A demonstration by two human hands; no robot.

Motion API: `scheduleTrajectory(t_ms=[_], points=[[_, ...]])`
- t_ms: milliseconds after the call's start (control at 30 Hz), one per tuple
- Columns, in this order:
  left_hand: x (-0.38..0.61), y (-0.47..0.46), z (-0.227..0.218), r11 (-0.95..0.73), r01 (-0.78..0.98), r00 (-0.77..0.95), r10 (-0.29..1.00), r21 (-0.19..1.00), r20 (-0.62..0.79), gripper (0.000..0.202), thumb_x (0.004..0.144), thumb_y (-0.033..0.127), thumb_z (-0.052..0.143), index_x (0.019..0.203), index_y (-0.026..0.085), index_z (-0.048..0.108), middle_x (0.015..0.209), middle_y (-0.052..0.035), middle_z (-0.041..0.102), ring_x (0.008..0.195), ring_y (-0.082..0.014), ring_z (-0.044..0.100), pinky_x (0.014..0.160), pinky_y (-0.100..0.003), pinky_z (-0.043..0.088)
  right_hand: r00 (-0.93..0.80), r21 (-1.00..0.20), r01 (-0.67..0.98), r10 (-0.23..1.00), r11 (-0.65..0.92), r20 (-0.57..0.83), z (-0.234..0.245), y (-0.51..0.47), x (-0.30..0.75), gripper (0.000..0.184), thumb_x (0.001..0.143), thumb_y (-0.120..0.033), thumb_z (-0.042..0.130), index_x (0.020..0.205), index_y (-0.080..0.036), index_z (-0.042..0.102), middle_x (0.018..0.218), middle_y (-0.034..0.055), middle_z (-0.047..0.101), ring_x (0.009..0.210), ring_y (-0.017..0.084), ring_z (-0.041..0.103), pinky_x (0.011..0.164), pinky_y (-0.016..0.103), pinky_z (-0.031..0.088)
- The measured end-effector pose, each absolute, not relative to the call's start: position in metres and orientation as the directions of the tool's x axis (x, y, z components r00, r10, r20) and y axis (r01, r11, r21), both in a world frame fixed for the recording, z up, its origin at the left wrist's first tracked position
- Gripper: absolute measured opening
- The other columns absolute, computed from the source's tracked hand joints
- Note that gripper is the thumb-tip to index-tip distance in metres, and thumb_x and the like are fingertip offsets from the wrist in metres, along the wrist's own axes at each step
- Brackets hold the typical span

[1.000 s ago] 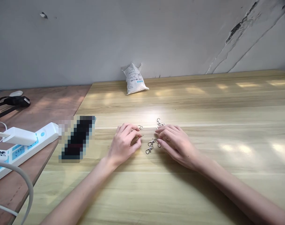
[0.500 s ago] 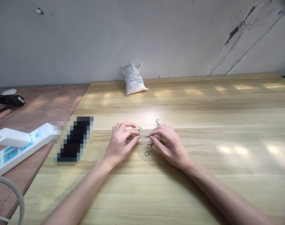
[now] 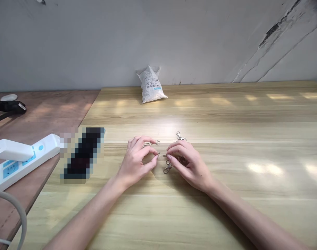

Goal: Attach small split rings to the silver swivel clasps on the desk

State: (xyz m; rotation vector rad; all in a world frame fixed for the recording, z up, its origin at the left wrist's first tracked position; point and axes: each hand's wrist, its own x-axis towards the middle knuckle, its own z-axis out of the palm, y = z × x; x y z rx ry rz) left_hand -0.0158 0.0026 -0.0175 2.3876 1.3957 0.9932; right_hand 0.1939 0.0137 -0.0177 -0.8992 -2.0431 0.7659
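Between thumb and forefinger, my left hand [image 3: 136, 160] pinches a small metal ring [image 3: 159, 153]. My right hand [image 3: 190, 164] is closed on a metal swivel clasp [image 3: 163, 156], its tip pointing at the ring with a narrow gap between them. Several loose split rings [image 3: 157, 142] lie behind and beneath my left fingers, partly covered. More swivel clasps [image 3: 167, 169] rest on the table under and in front of my right hand, and others [image 3: 181, 138] lie just behind it.
A white plastic parcel [image 3: 152, 86] leans near the wall. To the left lies a blurred dark phone [image 3: 82, 154]. A white power strip [image 3: 41, 149] with a plugged-in charger and a grey cable [image 3: 20, 211] sit on the lower brown surface [image 3: 51, 107] beside the wooden table [image 3: 174, 215].
My hands have come closer together, and the ring now shows clearly at my left fingertips, near the clasp. The whole view has shifted slightly.
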Motion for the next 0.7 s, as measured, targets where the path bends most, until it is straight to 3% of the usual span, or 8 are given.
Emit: scheduleTrajectory(t_ms=[233,467,700], points=[[-0.0086,-0.0033,-0.0149,-0.596,0.655,0.372,0.789,0.464,0.489,0.011,0.08,0.011,0.065,0.083,0.022,0.064,0.111,-0.0033,0.063,0.111,-0.0234,0.054,0.093,-0.041,0.038,-0.477,-0.767,0.262,0.769,0.586,0.425,-0.0191,0.0139,0.1941,0.011,0.087,-0.011,0.058,0.087,-0.022,0.058,0.093,0.0043,0.068,0.101,0.02,0.061,0.085,0.037,0.044],[-0.0079,-0.0038,-0.0136,-0.633,0.645,0.399,0.756,0.428,0.518,0.01,0.079,0.011,0.064,0.083,0.021,0.063,0.109,-0.0042,0.063,0.112,-0.0242,0.054,0.095,-0.043,0.039,-0.49,-0.798,0.24,0.779,0.552,0.392,-0.0225,0.0114,0.193,0.015,0.081,-0.007,0.059,0.08,-0.022,0.057,0.083,0.0007,0.069,0.08,0.016,0.055,0.073,0.031,0.045],[-0.0089,-0.0036,-0.0137,-0.621,0.629,0.389,0.772,0.468,0.502,0.012,0.081,0.009,0.064,0.085,0.021,0.063,0.11,-0.0039,0.062,0.11,-0.0233,0.054,0.092,-0.042,0.04,-0.532,-0.712,0.246,0.706,0.657,0.468,-0.0254,0.0084,0.1906,0.014,0.084,-0.007,0.053,0.08,-0.021,0.052,0.076,0.0022,0.064,0.073,0.016,0.048,0.065,0.03,0.041]])
